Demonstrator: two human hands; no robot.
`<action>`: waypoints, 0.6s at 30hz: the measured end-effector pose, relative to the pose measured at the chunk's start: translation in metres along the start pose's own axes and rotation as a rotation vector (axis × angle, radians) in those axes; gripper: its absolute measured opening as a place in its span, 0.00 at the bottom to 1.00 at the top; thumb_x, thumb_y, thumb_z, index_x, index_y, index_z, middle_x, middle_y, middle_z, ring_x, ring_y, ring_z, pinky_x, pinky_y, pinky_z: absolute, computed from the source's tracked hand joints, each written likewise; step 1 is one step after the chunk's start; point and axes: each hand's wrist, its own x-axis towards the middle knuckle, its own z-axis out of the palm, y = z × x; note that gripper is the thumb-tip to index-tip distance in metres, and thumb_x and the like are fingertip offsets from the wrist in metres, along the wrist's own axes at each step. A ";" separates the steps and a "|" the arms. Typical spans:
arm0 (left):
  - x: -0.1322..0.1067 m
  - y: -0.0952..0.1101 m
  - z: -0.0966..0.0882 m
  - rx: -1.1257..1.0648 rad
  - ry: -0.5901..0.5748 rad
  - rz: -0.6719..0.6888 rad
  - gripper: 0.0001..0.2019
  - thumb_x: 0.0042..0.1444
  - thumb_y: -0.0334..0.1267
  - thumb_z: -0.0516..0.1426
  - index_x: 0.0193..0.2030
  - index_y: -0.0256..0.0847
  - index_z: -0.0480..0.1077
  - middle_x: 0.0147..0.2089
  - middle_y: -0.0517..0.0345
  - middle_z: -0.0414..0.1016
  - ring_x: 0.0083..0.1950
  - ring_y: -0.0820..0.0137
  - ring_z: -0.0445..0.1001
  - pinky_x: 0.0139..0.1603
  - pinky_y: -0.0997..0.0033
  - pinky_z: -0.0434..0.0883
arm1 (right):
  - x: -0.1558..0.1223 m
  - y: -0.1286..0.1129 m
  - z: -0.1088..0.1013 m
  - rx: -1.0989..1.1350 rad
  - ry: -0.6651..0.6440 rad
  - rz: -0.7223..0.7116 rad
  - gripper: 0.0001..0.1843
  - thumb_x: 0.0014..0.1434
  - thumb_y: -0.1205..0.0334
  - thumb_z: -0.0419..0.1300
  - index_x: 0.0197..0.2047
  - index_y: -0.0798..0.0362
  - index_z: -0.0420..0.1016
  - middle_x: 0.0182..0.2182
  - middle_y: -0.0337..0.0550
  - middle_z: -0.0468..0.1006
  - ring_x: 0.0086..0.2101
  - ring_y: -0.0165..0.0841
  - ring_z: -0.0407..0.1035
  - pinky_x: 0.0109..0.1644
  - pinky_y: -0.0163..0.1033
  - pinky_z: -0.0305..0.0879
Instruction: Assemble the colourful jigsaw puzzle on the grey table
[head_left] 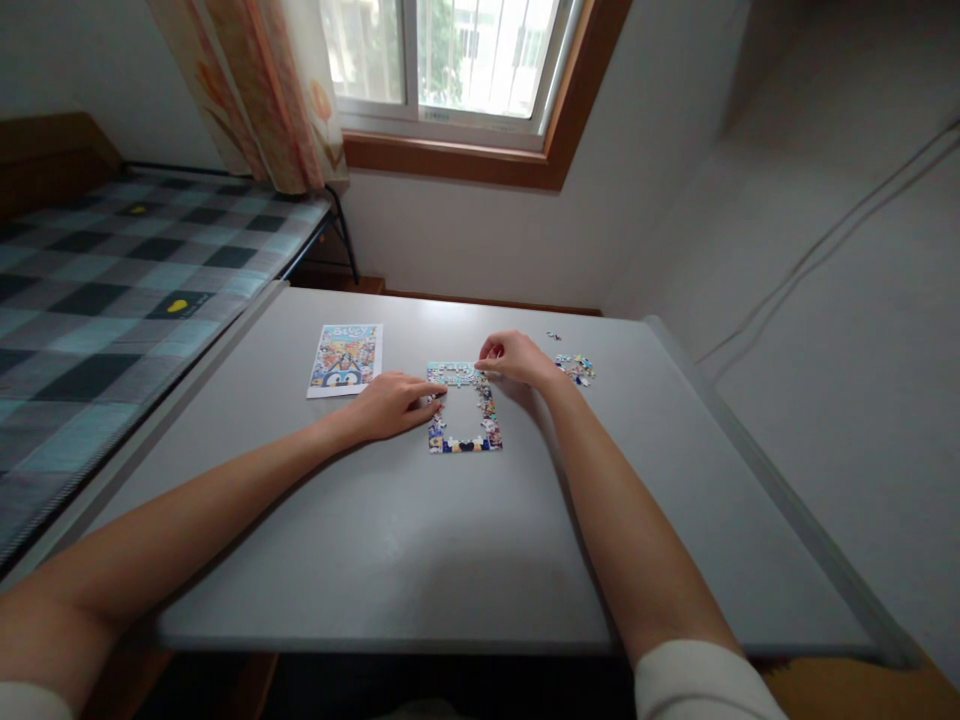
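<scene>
A partly joined jigsaw puzzle [465,446] lies flat on the table, its border forming an upright rectangle around a bare middle. My left hand [394,405] rests at the puzzle's left side, fingers stretched out and touching its edge. At the upper right corner, my right hand [514,360] has thumb and fingertips pinched together over the border; whatever they may hold is too small to make out. Beyond that hand sits a small pile of loose puzzle pieces [577,370]. A printed picture sheet [345,358] with cartoon figures lies left of the puzzle.
The grey-white table [360,540] has a raised rim on its right side. A few stray pieces [553,336] lie near its back edge. To the left stands a bed with a checked cover [150,260]. A curtain [262,90] hangs beside the window [472,60].
</scene>
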 end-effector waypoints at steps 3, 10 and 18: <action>0.000 0.000 0.000 -0.009 -0.003 -0.007 0.15 0.65 0.44 0.54 0.52 0.42 0.76 0.34 0.55 0.80 0.33 0.69 0.76 0.37 0.71 0.68 | 0.002 0.003 0.003 -0.004 -0.001 -0.006 0.06 0.51 0.61 0.68 0.32 0.54 0.80 0.29 0.41 0.79 0.29 0.29 0.69 0.33 0.33 0.59; 0.001 0.003 -0.001 -0.011 0.008 -0.017 0.16 0.65 0.44 0.53 0.52 0.43 0.76 0.34 0.55 0.80 0.34 0.69 0.76 0.39 0.71 0.69 | 0.006 0.007 0.014 0.007 -0.019 -0.022 0.08 0.49 0.61 0.70 0.33 0.54 0.80 0.30 0.42 0.79 0.29 0.29 0.69 0.33 0.34 0.59; 0.001 0.001 0.000 -0.022 -0.001 -0.020 0.16 0.65 0.45 0.53 0.52 0.43 0.76 0.34 0.55 0.80 0.33 0.69 0.76 0.38 0.71 0.69 | 0.006 0.003 0.015 -0.097 0.006 0.041 0.08 0.48 0.57 0.71 0.32 0.49 0.81 0.32 0.42 0.81 0.35 0.35 0.71 0.46 0.42 0.60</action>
